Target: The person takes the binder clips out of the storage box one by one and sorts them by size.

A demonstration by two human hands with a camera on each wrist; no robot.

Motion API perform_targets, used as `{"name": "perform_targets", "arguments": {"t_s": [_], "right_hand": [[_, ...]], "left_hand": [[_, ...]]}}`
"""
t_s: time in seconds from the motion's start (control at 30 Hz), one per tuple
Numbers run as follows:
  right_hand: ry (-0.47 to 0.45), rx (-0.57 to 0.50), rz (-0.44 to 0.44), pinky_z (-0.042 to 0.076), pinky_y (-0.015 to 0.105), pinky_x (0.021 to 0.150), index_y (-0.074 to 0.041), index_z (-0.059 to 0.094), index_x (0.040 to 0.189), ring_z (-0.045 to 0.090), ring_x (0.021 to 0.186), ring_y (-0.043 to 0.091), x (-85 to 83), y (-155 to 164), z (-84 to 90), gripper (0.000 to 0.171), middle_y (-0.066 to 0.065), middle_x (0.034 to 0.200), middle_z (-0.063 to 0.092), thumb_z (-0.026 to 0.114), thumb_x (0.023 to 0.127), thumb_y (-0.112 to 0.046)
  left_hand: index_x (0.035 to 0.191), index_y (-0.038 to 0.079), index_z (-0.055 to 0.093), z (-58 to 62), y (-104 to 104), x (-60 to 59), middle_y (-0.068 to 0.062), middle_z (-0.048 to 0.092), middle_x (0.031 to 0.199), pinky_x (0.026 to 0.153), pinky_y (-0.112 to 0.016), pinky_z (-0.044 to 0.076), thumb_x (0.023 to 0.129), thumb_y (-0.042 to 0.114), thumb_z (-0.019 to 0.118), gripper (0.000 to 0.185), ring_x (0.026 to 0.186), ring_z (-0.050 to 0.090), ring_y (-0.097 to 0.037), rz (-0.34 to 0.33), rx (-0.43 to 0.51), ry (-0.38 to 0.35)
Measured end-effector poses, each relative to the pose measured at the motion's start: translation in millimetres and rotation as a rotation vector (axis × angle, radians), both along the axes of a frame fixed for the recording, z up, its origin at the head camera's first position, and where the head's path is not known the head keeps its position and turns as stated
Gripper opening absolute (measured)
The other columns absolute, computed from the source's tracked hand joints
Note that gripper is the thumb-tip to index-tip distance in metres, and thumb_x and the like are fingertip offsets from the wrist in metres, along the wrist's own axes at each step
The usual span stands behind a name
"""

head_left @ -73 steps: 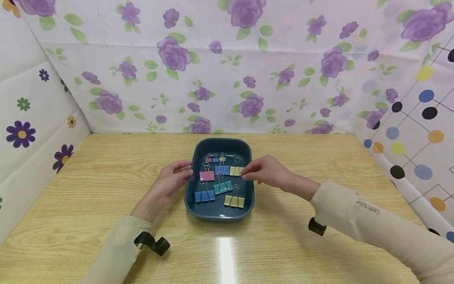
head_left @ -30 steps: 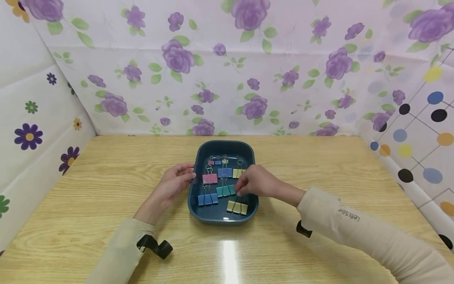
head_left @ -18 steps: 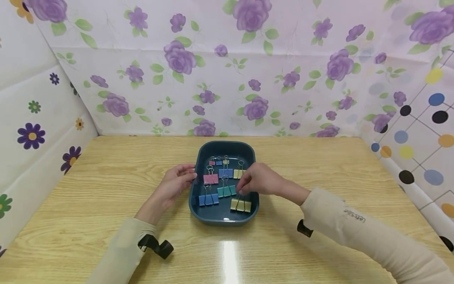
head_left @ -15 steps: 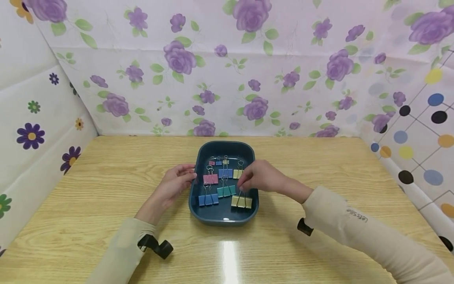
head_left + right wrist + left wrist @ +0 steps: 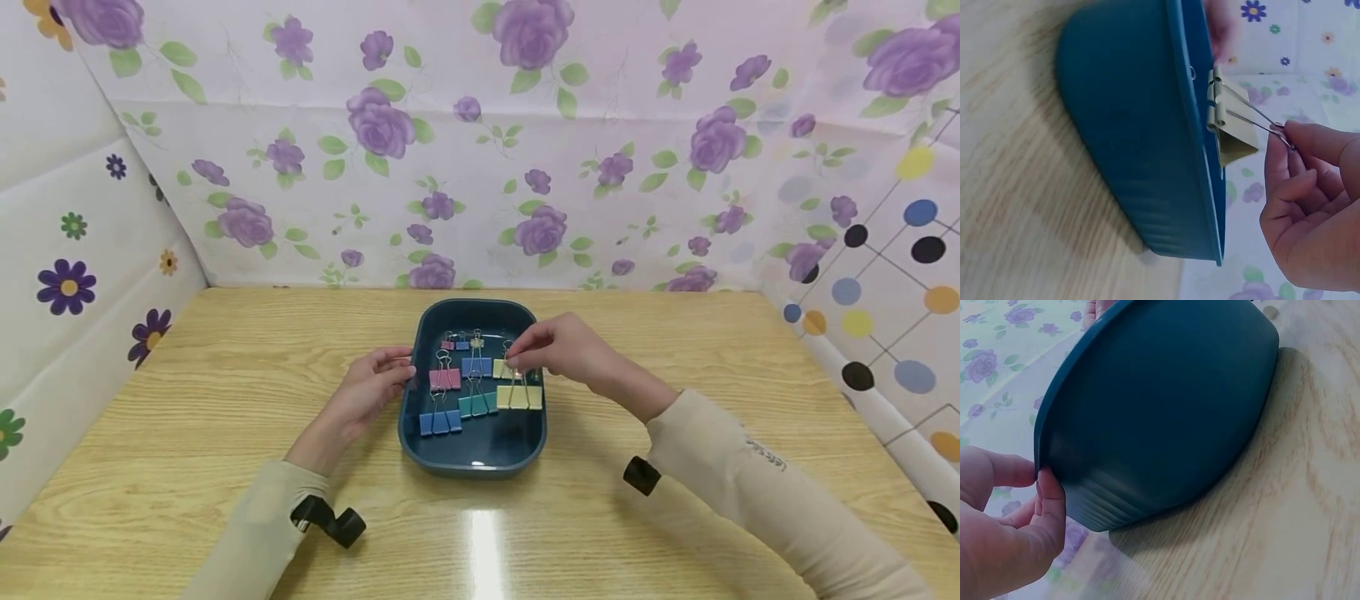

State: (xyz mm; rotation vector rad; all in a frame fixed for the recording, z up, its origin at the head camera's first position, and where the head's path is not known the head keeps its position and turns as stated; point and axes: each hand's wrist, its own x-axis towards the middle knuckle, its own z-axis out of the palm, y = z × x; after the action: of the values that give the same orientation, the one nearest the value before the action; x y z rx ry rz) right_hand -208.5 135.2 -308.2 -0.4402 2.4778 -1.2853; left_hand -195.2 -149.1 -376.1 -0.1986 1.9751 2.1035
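A dark teal tray [image 5: 472, 454] stands on the wooden table, with several binder clips lying inside it. My left hand [image 5: 371, 387] pinches the tray's left rim between thumb and fingers, as the left wrist view [image 5: 1016, 525] also shows. By its wire handles, my right hand [image 5: 573, 358] pinches a large yellow binder clip [image 5: 519, 398], held up at the tray's right side. In the right wrist view that yellow clip [image 5: 1232, 119] hangs at rim height. Left in the tray are a pink clip [image 5: 445, 380], a green clip [image 5: 477, 406] and a blue clip [image 5: 440, 422], among others.
Three tiny clips, one of them pink [image 5: 447, 344], lie toward the tray's far end. A smaller yellow clip [image 5: 502, 369] is partly covered by the right hand. Patterned cloth walls [image 5: 480, 167] enclose the wooden table [image 5: 300, 333] at the back and sides.
My right hand moved from beside the smaller yellow clip to the large yellow one, took its handles and lifted it up from the tray's near right. The left hand stays on the rim.
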Motion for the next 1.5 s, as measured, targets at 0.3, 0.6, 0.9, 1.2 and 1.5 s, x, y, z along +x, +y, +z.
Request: {"name": "perform_targets", "arguments": {"t_s": [0.3, 0.6, 0.9, 1.2, 1.5], "right_hand": [[-0.008, -0.032, -0.063, 0.044, 0.031, 0.066, -0.010, 0.075, 0.098, 0.059, 0.086, 0.022, -8.3, 12.1, 5.0, 0.015, 0.003, 0.097, 0.070, 0.074, 0.087, -0.021], [0.002, -0.054, -0.118, 0.045, 0.034, 0.073, -0.007, 0.073, 0.104, 0.060, 0.098, 0.029, -22.1, 27.5, 5.3, 0.022, 0.005, 0.102, 0.069, 0.073, 0.088, -0.023], [0.033, -0.029, -0.168, 0.043, 0.033, 0.072, -0.006, 0.071, 0.104, 0.058, 0.092, 0.022, -35.4, 41.6, 0.6, 0.023, 0.009, 0.101, 0.070, 0.070, 0.090, -0.023], [0.040, -0.047, -0.176, 0.048, 0.040, 0.082, -0.001, 0.069, 0.105, 0.059, 0.098, 0.024, -46.3, 58.0, -0.9, 0.026, 0.008, 0.104, 0.069, 0.070, 0.091, -0.022], [-0.018, -0.064, -0.182, 0.046, 0.036, 0.075, 0.000, 0.066, 0.109, 0.058, 0.096, 0.026, -59.1, 77.0, -16.0, 0.027, 0.006, 0.098, 0.070, 0.068, 0.092, -0.022]], "left_hand": [[0.136, -0.004, 0.043, 0.8, 1.0, 0.9, -0.012, 0.051, 0.113, 0.078, -0.021, 0.049, 0.097, 0.003, 0.054, 0.041, 0.097, 0.055, -0.020, 0.006, -0.008, -0.006], [0.137, -0.004, 0.042, -0.5, 0.7, 1.0, -0.014, 0.050, 0.115, 0.078, -0.021, 0.049, 0.098, 0.003, 0.054, 0.041, 0.097, 0.054, -0.020, 0.004, 0.009, -0.009], [0.136, -0.007, 0.042, -1.5, 0.1, 0.6, -0.011, 0.051, 0.109, 0.078, -0.021, 0.049, 0.097, 0.000, 0.053, 0.041, 0.091, 0.056, -0.015, 0.000, 0.035, 0.009], [0.136, -0.006, 0.042, -0.6, -0.9, 0.3, -0.012, 0.051, 0.110, 0.077, -0.020, 0.049, 0.097, 0.000, 0.053, 0.042, 0.092, 0.055, -0.016, -0.003, 0.041, 0.011], [0.135, -0.006, 0.043, -1.9, -1.2, 0.6, -0.010, 0.052, 0.108, 0.077, -0.020, 0.049, 0.096, 0.000, 0.053, 0.040, 0.088, 0.056, -0.014, -0.003, 0.040, 0.012]]}}
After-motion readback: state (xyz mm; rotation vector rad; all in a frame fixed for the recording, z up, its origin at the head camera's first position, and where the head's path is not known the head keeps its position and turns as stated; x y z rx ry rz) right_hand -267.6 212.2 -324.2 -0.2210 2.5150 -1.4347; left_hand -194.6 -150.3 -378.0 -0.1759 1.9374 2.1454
